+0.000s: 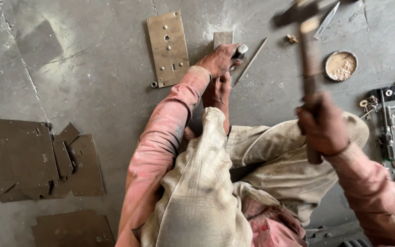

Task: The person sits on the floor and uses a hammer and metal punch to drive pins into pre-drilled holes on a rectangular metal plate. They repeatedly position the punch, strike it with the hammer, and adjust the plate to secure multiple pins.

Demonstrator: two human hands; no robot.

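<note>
The right hand [322,124] is closed tight round a blurred, raised hammer [308,50] at right of centre; the left hand [219,59] grips a metal punch [240,50] at upper centre, beside a small metal block [223,39]; a drilled plate [168,48] lies just left.

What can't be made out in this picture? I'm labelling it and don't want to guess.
- Hammer, head view: its head is motion-blurred and cut by the top edge.
- Punch: the left hand hides all but its top end.
- Small metal block: the hand covers its near edge.
- Lock parts: too small, cut by the right edge.
</note>
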